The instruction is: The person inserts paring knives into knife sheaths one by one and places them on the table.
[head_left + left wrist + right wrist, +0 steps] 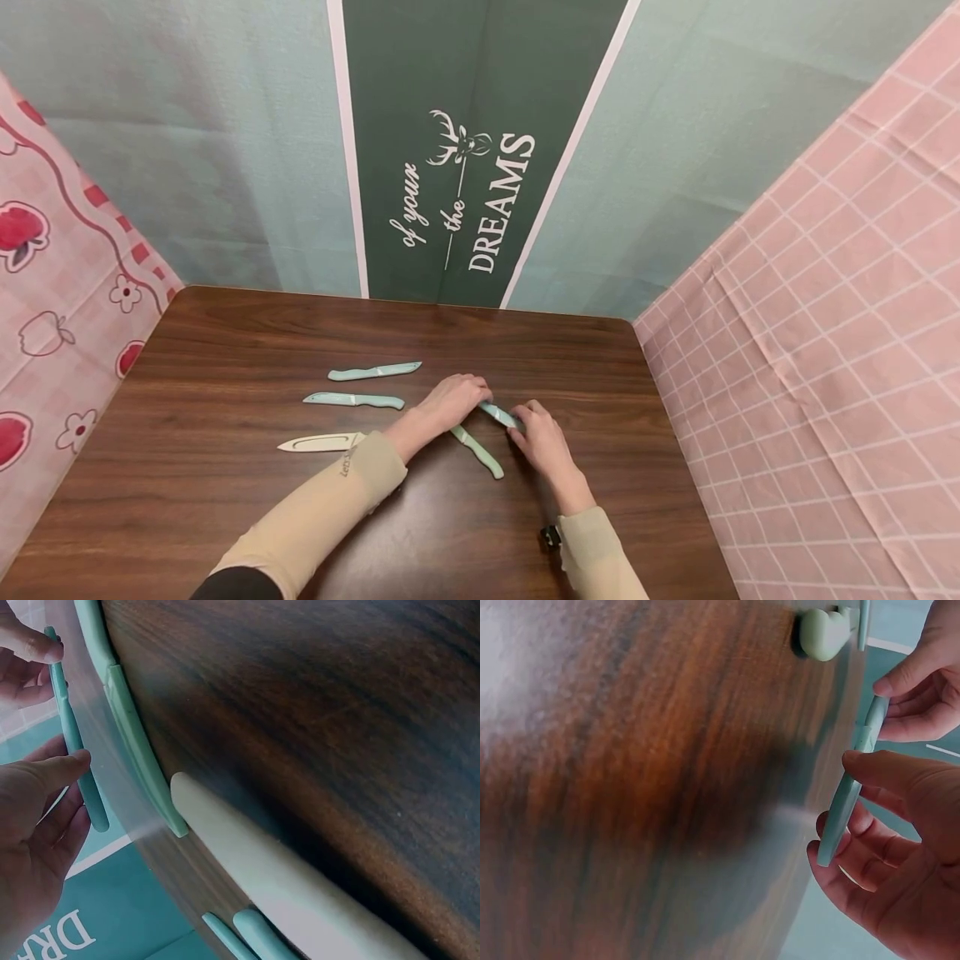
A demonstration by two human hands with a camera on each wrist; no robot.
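A light blue small knife (498,414), its blade section and handle alike in colour, is held between both hands, seen lifted in the wrist views. My left hand (453,400) pinches one end between thumb and fingers. The other end is gripped by my right hand (546,442), thumb on one side and curled fingers on the other (915,825). Under and beside the left hand lies a green knife (477,452), its far part hidden in the head view. A cream knife (318,442) lies by the left sleeve, which covers its handle.
Two more light blue knives, an upper one (375,372) and a lower one (352,401), lie left of the hands on the brown wooden table (225,500). A green banner (450,67) hangs behind, and a pink checked cloth (825,292) hangs on the right.
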